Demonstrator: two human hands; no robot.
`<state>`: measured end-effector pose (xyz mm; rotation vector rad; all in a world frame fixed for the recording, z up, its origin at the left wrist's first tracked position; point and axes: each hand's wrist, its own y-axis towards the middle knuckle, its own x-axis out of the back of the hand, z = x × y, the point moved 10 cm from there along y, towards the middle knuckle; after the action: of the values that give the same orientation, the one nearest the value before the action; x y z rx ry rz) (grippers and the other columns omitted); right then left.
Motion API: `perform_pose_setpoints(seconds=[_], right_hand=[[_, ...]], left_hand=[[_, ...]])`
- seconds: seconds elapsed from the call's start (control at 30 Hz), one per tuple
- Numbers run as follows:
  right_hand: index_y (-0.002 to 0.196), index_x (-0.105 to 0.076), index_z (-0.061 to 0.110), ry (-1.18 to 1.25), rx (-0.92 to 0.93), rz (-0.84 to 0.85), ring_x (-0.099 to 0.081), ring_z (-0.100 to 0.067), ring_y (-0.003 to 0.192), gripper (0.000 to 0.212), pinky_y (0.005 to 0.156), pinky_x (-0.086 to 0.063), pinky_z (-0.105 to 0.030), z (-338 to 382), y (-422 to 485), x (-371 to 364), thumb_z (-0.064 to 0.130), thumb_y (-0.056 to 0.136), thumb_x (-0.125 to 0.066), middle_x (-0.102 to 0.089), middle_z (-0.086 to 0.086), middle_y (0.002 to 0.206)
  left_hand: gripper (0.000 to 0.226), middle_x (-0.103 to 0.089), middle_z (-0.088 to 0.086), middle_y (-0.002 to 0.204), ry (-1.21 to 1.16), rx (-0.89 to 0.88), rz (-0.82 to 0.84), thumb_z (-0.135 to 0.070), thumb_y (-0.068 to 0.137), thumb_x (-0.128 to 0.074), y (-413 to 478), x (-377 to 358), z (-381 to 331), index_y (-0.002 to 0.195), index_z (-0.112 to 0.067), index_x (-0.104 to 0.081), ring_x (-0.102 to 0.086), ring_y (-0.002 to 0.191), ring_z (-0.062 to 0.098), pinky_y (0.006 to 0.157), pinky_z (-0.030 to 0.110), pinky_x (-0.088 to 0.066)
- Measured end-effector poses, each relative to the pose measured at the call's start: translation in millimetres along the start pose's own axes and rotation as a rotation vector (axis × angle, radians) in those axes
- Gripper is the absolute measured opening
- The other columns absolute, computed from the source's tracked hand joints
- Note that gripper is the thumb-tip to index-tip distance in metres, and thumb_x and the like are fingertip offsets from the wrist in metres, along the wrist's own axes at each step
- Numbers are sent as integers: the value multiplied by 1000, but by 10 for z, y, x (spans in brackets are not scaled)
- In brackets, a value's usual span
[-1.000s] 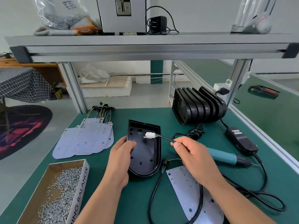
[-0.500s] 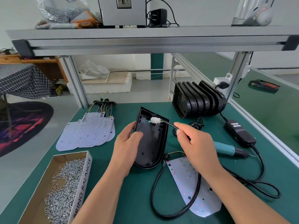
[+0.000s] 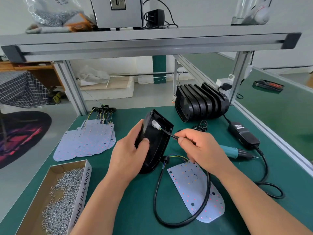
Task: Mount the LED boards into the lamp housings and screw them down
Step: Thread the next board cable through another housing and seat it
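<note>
A black housing (image 3: 157,146) stands tilted on its rounded end mid-bench (image 3: 144,209), its left edge gripped by the left hand (image 3: 128,156); the right hand (image 3: 201,150) pinches a cable (image 3: 169,134) whose white plug (image 3: 156,125) sits inside the housing. An LED board (image 3: 194,189) lies just beside, with screws (image 3: 62,200) boxed at left

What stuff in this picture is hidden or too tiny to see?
All in the head view:
Back of the black plastic lamp housing: turned away, with the left hand gripping it.
First letters on the cardboard screw box: cut off by the bottom edge.
Label on the black power adapter: too small to read.
Rear of the teal electric screwdriver: behind the right hand, which pinches the black cable.
</note>
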<state>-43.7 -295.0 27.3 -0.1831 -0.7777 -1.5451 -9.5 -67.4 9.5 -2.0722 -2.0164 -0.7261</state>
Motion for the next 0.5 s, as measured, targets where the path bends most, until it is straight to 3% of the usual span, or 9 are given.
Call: perform_pose_setpoints(seconds=[0.13,0.27,0.4,0.5], right_hand=[[99,-71,36,12,16,-31,-56,-16,51,21,58,-49,-33,68,-6,4,24,107,-56,-62,-3,58],[96,-67,30,38,-19,-46,-59,-16,55,20,62,-51,-41,56,6,12,26,106,-50,-64,-3,61],[115,-67,31,-328,47,-86,-58,-12,69,27,64,-46,-37,125,14,23,49,107,-48,-62,10,69],[109,-70,32,-306,49,-128,-57,-9,70,19,63,-41,-32,96,22,63,44,107,-56,-59,13,69]], left_hand=[[60,-75,-9,84,60,-24,4,-46,89,-48,-24,16,-63,145,-66,-43,-51,49,11,67,41,-58],[62,-63,-21,68,224,-102,-28,-49,88,-44,-54,23,-189,150,-59,-39,-53,55,6,59,33,-47],[59,-61,-29,70,288,-189,-10,-49,90,-46,-129,-67,-333,145,-64,-31,-54,60,0,60,30,-45],[55,-66,-28,80,290,-200,-6,-47,91,-48,-136,-81,-360,140,-68,-34,-56,63,0,64,32,-50]])
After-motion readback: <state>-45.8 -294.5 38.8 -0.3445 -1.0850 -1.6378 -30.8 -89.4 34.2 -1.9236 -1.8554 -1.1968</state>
